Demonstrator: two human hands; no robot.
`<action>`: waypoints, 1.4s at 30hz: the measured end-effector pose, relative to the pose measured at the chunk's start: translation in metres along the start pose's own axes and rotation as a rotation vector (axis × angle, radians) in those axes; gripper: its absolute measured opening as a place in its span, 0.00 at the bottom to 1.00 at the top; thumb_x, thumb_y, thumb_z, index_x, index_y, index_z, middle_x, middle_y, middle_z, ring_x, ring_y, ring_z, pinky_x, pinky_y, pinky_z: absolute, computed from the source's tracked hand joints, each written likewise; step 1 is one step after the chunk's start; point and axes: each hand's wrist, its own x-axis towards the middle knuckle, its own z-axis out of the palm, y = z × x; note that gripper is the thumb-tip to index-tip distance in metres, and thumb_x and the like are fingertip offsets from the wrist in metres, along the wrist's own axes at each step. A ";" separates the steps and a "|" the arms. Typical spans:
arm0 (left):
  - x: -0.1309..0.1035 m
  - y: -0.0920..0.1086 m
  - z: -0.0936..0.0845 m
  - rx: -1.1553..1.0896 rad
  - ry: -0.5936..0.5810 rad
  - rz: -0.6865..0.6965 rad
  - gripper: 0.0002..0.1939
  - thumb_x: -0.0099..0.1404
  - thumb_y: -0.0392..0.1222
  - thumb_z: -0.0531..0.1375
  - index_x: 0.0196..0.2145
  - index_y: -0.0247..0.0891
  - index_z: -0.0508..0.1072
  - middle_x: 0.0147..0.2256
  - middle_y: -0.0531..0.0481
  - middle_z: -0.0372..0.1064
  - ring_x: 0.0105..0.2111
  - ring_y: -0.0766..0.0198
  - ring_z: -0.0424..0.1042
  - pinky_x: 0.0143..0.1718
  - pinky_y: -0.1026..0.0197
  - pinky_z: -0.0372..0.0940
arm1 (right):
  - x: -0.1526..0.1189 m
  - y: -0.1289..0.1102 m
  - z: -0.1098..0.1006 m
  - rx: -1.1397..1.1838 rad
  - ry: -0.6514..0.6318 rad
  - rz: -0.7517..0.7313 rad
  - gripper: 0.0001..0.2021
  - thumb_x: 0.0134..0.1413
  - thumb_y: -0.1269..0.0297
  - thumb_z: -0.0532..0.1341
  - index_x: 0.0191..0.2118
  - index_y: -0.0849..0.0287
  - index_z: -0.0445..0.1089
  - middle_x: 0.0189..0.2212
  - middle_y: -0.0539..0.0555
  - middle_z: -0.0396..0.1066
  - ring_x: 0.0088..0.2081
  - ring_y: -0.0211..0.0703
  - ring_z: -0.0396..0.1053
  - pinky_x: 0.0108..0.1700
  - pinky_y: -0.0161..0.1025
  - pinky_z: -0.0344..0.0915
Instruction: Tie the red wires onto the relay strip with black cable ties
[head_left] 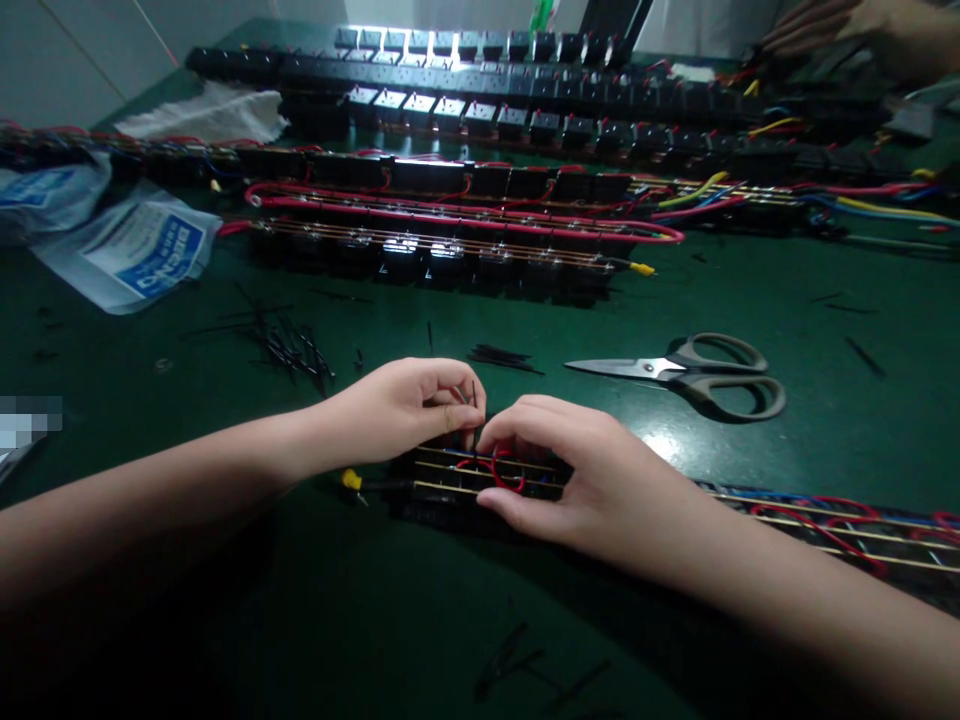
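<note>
A long black strip assembly (442, 490) with brass-coloured rods and red and blue wires lies across the green table (337, 610). Over its left part, my left hand (420, 405) pinches a thin black piece (475, 400) between thumb and fingertips. My right hand (577, 465) curves around the strip just to the right, thumb on the near side and fingers on the far side, beside a red wire loop (506, 472). A yellow-tipped lead (351, 480) sticks out at the strip's left end.
Scissors (675, 372) lie beyond my right hand. Thin black pieces (289, 345) are scattered beyond my left hand. More wired strips (450, 250) span the back, with plastic bags (142, 250) at left. Another person's hand (817, 25) is at the top right.
</note>
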 end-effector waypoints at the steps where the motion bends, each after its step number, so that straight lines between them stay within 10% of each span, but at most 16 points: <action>1: 0.000 0.000 0.000 0.005 -0.001 0.002 0.07 0.65 0.42 0.58 0.34 0.36 0.70 0.28 0.54 0.69 0.28 0.69 0.67 0.29 0.67 0.60 | 0.000 0.000 0.000 -0.006 -0.004 0.003 0.09 0.50 0.68 0.68 0.38 0.56 0.73 0.38 0.52 0.75 0.39 0.42 0.72 0.40 0.38 0.67; 20: 0.002 -0.004 -0.003 0.213 -0.002 0.098 0.09 0.66 0.45 0.57 0.35 0.38 0.73 0.30 0.55 0.70 0.31 0.67 0.68 0.32 0.67 0.62 | 0.001 -0.003 -0.001 -0.040 -0.029 -0.002 0.09 0.51 0.68 0.67 0.40 0.56 0.72 0.38 0.52 0.74 0.39 0.42 0.71 0.39 0.38 0.66; 25: -0.015 0.015 -0.026 0.712 0.062 0.099 0.11 0.68 0.46 0.55 0.40 0.41 0.74 0.39 0.50 0.75 0.39 0.60 0.73 0.40 0.61 0.64 | -0.001 -0.003 -0.001 -0.047 -0.028 0.008 0.09 0.51 0.68 0.67 0.40 0.56 0.72 0.38 0.53 0.74 0.38 0.42 0.71 0.39 0.38 0.66; 33: -0.050 0.008 -0.083 1.227 0.195 -0.188 0.17 0.63 0.50 0.58 0.47 0.43 0.74 0.47 0.41 0.75 0.43 0.45 0.74 0.39 0.50 0.66 | -0.001 -0.002 -0.002 -0.050 -0.026 0.004 0.09 0.51 0.68 0.67 0.39 0.56 0.71 0.38 0.52 0.74 0.37 0.42 0.70 0.38 0.38 0.66; 42: -0.035 0.006 -0.076 1.203 0.076 -0.266 0.18 0.63 0.54 0.57 0.45 0.43 0.75 0.42 0.43 0.76 0.39 0.49 0.75 0.37 0.54 0.65 | -0.001 -0.004 -0.003 -0.064 -0.041 0.021 0.09 0.50 0.69 0.67 0.40 0.56 0.71 0.38 0.52 0.73 0.38 0.42 0.70 0.37 0.37 0.66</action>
